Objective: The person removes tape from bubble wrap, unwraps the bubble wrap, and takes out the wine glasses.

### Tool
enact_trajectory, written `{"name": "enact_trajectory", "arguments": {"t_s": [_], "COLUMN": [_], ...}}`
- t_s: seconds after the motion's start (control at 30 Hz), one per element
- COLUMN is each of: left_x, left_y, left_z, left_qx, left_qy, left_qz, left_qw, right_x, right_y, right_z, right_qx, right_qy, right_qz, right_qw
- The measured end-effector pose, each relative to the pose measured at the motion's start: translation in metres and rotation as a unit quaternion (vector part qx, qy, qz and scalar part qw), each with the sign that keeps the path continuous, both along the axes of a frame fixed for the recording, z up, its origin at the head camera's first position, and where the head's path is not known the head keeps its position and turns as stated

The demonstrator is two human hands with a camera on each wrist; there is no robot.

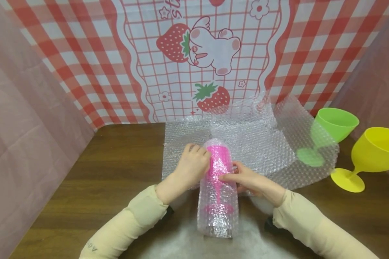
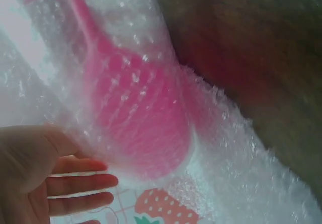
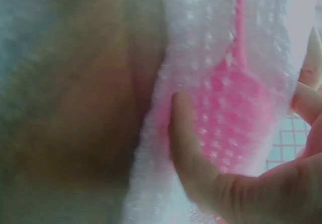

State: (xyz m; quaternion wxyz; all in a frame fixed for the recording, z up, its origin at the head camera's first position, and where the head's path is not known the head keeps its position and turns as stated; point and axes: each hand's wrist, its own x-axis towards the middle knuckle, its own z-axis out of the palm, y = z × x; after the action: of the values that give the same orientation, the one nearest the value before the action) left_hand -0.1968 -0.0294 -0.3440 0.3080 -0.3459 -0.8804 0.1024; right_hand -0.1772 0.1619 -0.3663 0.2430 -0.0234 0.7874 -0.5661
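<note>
A pink plastic goblet is rolled inside a sleeve of bubble wrap, its bowl end away from me and its foot toward me. My left hand holds the wrap at the left side of the bowl. In the left wrist view, the thumb lies at the wrap's edge and the other fingers extend beside it. My right hand grips the bundle from the right, with its thumb across the front and other fingers partly hidden behind.
More bubble wrap sheets spread over the brown table behind the bundle. At the right stand a green goblet, partly behind a wrap sheet, and a yellow goblet. A checked strawberry cloth hangs at the back.
</note>
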Motion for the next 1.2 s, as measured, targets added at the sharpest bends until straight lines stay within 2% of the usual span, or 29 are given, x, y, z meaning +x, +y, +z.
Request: {"name": "enact_trajectory", "arguments": {"t_s": [0.1, 0.33, 0.5, 0.67, 0.87, 1.03, 1.2], "left_x": [0.0, -0.001, -0.003, -0.006, -0.009, -0.012, -0.015], "left_y": [-0.001, 0.001, 0.004, 0.006, 0.006, 0.005, 0.004], "left_z": [0.003, 0.009, 0.012, 0.012, 0.009, 0.006, 0.002], "left_qx": [0.003, -0.025, -0.037, -0.056, -0.073, -0.068, -0.043], "left_qy": [-0.001, -0.011, -0.019, -0.029, 0.009, 0.04, 0.03], "left_qz": [-0.014, -0.026, -0.027, -0.034, -0.055, -0.064, -0.071], "left_qw": [0.9999, 0.9993, 0.9988, 0.9974, 0.9957, 0.9948, 0.9961], "right_x": [-0.003, -0.009, -0.011, -0.012, -0.011, -0.01, -0.009], "right_y": [0.0, -0.005, -0.016, -0.027, -0.037, -0.037, -0.037], "right_z": [0.006, 0.017, 0.016, 0.013, 0.011, 0.011, 0.008], "right_qx": [0.019, 0.048, 0.117, 0.147, 0.159, 0.135, 0.103], "right_qy": [0.012, 0.057, 0.081, 0.085, 0.102, 0.096, 0.087], "right_qz": [0.004, 0.0, -0.014, -0.033, -0.047, -0.051, -0.053], "right_qw": [0.9997, 0.9972, 0.9896, 0.985, 0.9808, 0.9849, 0.9894]}}
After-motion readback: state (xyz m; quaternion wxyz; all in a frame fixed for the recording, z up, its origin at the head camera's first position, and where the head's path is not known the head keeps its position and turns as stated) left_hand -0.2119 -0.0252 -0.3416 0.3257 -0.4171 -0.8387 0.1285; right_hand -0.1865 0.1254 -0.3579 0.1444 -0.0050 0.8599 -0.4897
